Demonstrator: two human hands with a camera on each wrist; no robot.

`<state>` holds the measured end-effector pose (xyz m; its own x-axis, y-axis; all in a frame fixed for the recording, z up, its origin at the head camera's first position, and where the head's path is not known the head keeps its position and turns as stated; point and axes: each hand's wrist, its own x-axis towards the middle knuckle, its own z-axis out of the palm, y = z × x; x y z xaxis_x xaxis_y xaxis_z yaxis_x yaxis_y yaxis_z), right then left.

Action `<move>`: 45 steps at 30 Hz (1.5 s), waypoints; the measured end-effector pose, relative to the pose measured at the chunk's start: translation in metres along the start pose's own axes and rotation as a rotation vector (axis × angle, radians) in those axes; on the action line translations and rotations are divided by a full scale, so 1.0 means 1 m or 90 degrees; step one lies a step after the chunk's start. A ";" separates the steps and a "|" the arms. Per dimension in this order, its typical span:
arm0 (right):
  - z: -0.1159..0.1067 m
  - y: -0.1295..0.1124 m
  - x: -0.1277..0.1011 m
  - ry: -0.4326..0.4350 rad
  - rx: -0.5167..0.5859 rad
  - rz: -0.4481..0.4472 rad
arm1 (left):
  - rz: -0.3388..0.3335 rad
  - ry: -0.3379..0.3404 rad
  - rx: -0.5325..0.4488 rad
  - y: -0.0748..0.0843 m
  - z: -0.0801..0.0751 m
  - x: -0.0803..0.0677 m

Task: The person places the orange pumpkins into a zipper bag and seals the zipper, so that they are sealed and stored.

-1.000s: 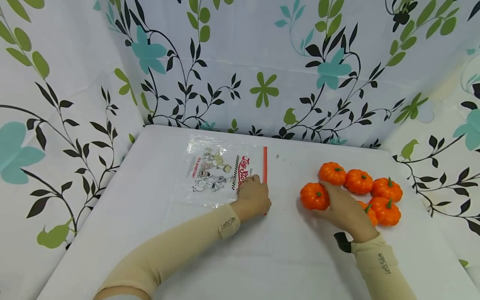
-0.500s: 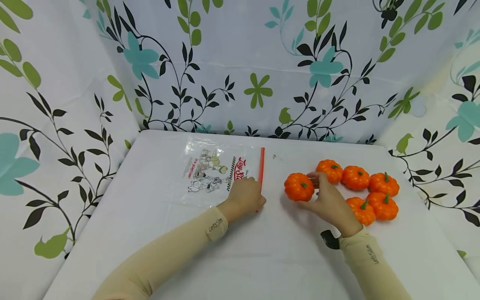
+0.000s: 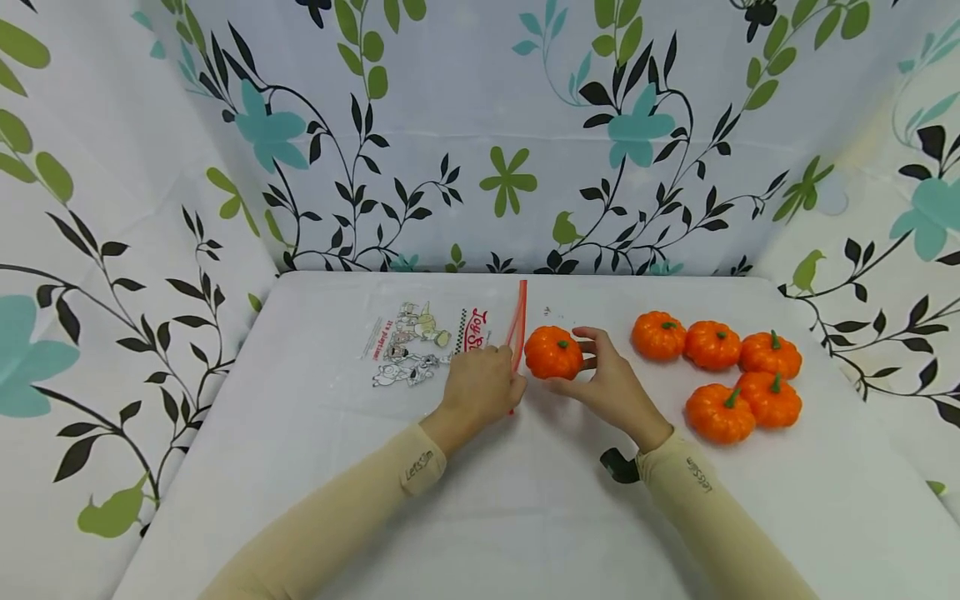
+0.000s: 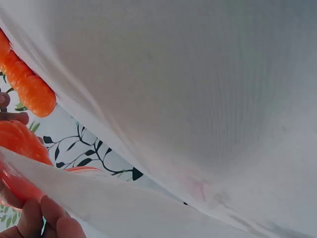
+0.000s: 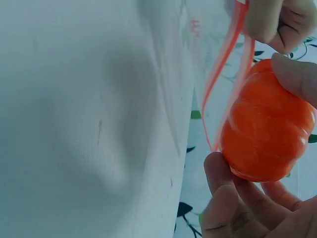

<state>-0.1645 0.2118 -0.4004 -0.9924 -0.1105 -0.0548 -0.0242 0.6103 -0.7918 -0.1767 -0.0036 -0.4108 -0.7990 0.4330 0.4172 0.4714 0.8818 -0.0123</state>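
Observation:
My left hand (image 3: pixel 480 383) pinches the edge of a clear zip bag (image 3: pixel 412 343) printed with cartoon figures, which lies on the table. Along the bag's right edge runs a red zip strip (image 3: pixel 519 321), and in the right wrist view its two lips (image 5: pixel 223 64) stand apart. Between fingers and thumb, my right hand (image 3: pixel 611 392) holds a small orange toy pumpkin (image 3: pixel 553 352) with a green stem. That pumpkin is right beside the bag's mouth; in the right wrist view its side (image 5: pixel 267 124) meets or overlaps the red lip. Part of the left fingertips is hidden in the head view.
Several more orange pumpkins (image 3: pixel 712 345) sit grouped on the right of the white table (image 3: pixel 480 517). A patterned curtain (image 3: pixel 450 125) hangs behind the table's far edge and at both sides. A dark wrist device (image 3: pixel 619 466) juts from my right wrist.
My right hand has carried the pumpkin left, away from the other pumpkins, to the bag's red edge. The left hand has stayed at the bag, and the bag's mouth has parted.

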 end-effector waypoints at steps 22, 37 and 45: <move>0.026 -0.006 0.031 -0.073 -0.029 -0.033 | -0.003 0.139 0.032 -0.008 -0.002 -0.009; 0.043 -0.003 0.034 -0.082 0.005 -0.057 | 0.002 0.127 0.015 -0.008 0.000 -0.015; 0.050 -0.002 0.038 -0.092 -0.034 -0.145 | 0.005 0.158 -0.001 -0.010 0.001 -0.015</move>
<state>-0.1957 0.1672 -0.4311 -0.9329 -0.3587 0.0321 -0.2557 0.5970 -0.7604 -0.1699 -0.0192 -0.4184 -0.6790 0.3805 0.6278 0.4780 0.8782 -0.0154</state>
